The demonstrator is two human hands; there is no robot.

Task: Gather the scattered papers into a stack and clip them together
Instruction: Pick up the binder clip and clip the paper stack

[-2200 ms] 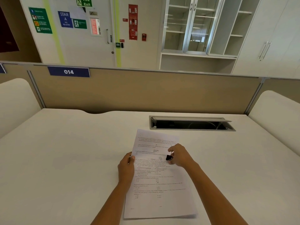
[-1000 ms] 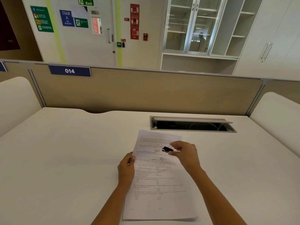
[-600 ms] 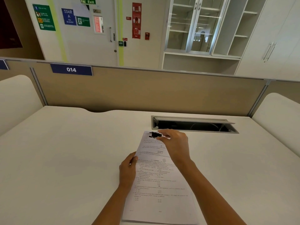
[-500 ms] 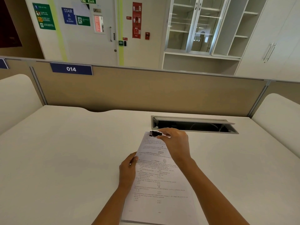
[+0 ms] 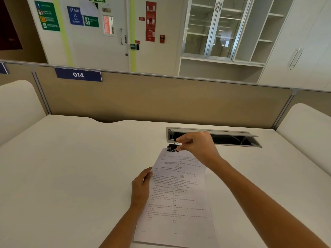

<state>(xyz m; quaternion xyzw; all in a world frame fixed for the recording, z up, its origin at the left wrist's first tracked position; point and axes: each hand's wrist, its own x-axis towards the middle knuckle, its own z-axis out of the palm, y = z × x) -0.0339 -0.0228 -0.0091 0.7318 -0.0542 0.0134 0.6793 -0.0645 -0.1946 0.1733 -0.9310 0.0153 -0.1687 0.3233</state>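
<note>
Right hand (image 5: 198, 147) now past mid-page, at far edge of stack (image 5: 179, 194), clip (image 5: 172, 148) brought along. Gathering looks done; clipping under way. Right fingertips (image 5: 180, 140) pinch wire levers; clip mouth at stack's far-left corner, seating unclear. Left hand (image 5: 141, 188) grips stack's left edge, thumb on top. Stack lies flat on desk (image 5: 71, 167).

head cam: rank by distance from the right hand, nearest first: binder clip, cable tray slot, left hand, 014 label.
1. binder clip: pinched in the right hand, at the stack's far edge.
2. cable tray slot: just behind the hand.
3. left hand: nearer the camera, on the stack's left edge.
4. 014 label: on the partition, far left.
</note>
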